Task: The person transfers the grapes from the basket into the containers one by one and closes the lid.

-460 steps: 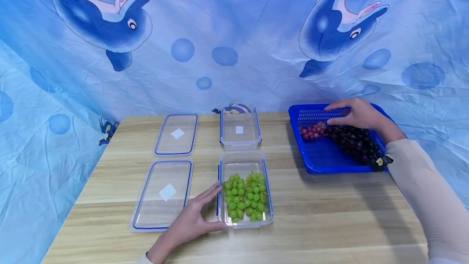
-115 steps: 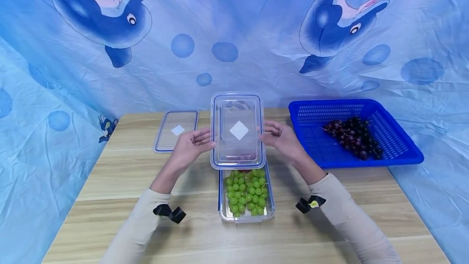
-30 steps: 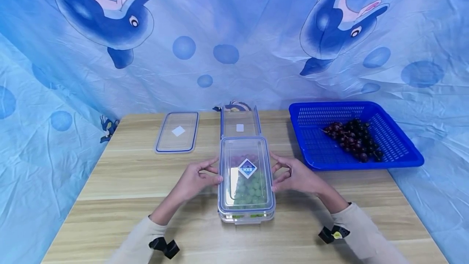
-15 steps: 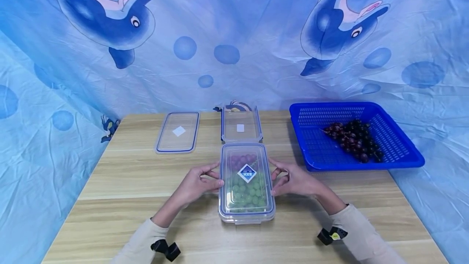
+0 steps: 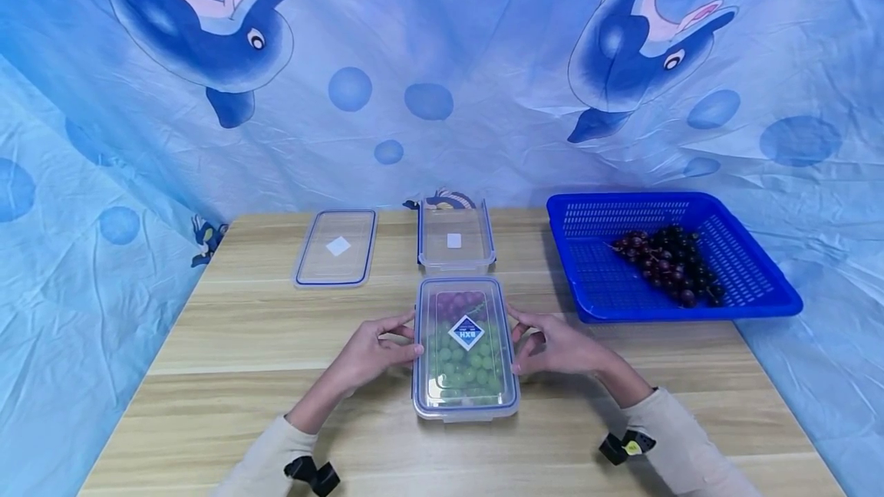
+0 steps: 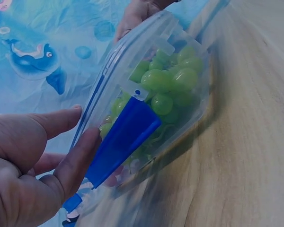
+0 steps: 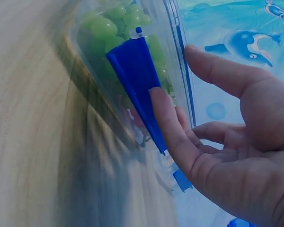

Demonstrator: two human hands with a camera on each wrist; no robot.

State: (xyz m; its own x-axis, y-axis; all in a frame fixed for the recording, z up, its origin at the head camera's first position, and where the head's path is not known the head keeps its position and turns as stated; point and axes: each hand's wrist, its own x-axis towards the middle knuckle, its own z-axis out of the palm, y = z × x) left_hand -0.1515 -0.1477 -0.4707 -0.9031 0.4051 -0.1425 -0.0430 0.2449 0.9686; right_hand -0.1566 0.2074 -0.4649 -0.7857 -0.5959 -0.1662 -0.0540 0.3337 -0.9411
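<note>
A clear lid [image 5: 449, 397] with a blue seal and a diamond label lies over the front food container [image 6: 199, 101]. Through it show green grapes [image 5: 476, 370] and, at the far end, red grapes [image 5: 452, 302]. My left hand [image 5: 369, 355] holds the left edge, thumb and fingers apart. In the left wrist view, one fingertip is at the lid's rim and another at a hanging blue side clip [image 6: 125, 142]. On the opposite edge my right hand [image 5: 558, 345] holds likewise, a finger on the other blue clip [image 7: 137, 85] and the thumb at the rim.
Behind the front box stands a second clear container [image 5: 452, 251], no lid on it. Its flat lid [image 5: 334, 267] lies on the table to the left. A blue basket [image 5: 587, 290] with dark grapes [image 5: 673, 263] stands at right. A blue dolphin-print cloth [image 5: 428, 37] hangs behind.
The lid went from the table's left side to above the front box, then down onto it, sliding nearer over the last second. Red grapes left the basket for the box.
</note>
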